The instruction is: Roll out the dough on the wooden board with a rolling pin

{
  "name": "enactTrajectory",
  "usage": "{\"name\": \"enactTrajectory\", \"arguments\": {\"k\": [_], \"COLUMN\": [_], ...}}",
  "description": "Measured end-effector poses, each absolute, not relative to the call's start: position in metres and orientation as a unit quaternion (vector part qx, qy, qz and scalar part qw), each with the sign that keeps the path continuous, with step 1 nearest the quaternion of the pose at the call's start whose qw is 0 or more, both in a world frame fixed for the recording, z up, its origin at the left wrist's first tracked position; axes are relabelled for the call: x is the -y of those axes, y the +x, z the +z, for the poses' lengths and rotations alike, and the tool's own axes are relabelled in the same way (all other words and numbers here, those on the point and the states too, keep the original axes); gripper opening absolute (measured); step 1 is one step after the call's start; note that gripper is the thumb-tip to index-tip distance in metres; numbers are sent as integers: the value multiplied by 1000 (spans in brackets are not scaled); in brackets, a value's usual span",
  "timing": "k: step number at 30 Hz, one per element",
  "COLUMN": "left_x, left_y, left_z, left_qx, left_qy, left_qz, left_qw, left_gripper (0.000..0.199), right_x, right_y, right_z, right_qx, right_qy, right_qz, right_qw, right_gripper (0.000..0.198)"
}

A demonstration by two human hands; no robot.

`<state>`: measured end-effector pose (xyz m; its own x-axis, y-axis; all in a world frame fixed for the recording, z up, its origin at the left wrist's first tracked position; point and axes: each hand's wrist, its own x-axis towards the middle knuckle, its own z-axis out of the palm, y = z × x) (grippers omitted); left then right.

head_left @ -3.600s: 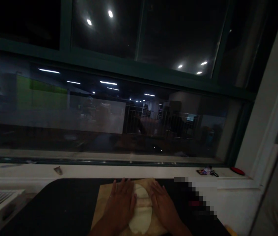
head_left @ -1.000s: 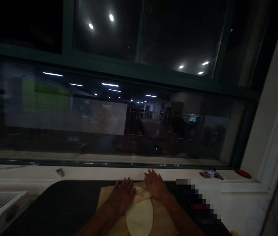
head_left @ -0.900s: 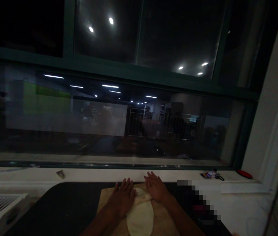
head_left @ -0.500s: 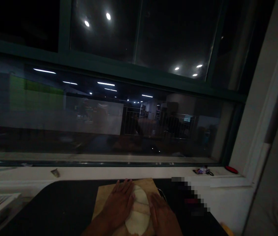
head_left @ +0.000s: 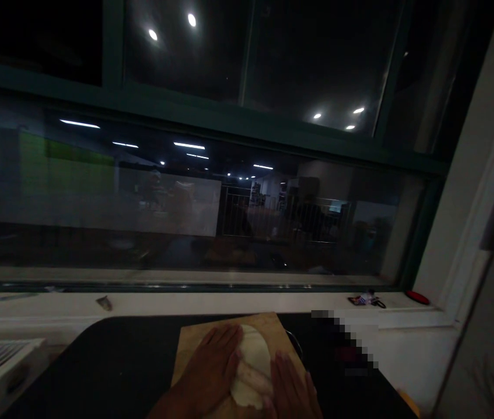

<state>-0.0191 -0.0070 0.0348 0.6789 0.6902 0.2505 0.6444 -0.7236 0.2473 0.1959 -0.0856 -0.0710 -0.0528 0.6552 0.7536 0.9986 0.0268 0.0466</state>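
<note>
A flat, pale oval sheet of dough lies on a light wooden board. Across it, between my hands, runs a thin band that looks like a wooden rolling pin, though dim light blurs its outline. My left hand is laid flat over the dough's left side, fingers stretched out and pointing away from me. On the right edge of the dough, my right hand also has its fingers extended. Both palms appear to rest over the ends of the pin, which they hide.
The board sits on a black table. A curved metal rim shows beside it. On the white windowsill lie a small crumpled item, a small colourful packet and a red round object. A white vented unit stands left.
The band across the dough is lower and more slanted. My right hand has moved slightly down and right, and my left hand sits a little lower. The whole view has shifted slightly.
</note>
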Motion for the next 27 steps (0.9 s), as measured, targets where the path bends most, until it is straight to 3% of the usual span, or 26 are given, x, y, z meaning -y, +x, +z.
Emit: {"name": "enactTrajectory", "arguments": {"k": [3,13,20,27], "left_x": [7,-45,-45,-2], "left_y": [-13,18,20,6], "left_z": [43,37,36,40], "left_qx": [-368,-444,-467,-413], "left_qy": [913,885,874,894], "left_qz": [167,127,132,172], "left_qw": [58,57,42,13], "left_gripper": [55,59,59,53], "right_x": [80,4,-3,55], "right_y": [208,217,218,210], "right_z": [-39,34,35,4], "right_qx": [690,685,706,712], "right_qy": [-625,-716,-693,-661], "right_qz": [-273,1,-9,-147], "right_qw": [241,137,145,186], "right_gripper": [47,52,48,45]}}
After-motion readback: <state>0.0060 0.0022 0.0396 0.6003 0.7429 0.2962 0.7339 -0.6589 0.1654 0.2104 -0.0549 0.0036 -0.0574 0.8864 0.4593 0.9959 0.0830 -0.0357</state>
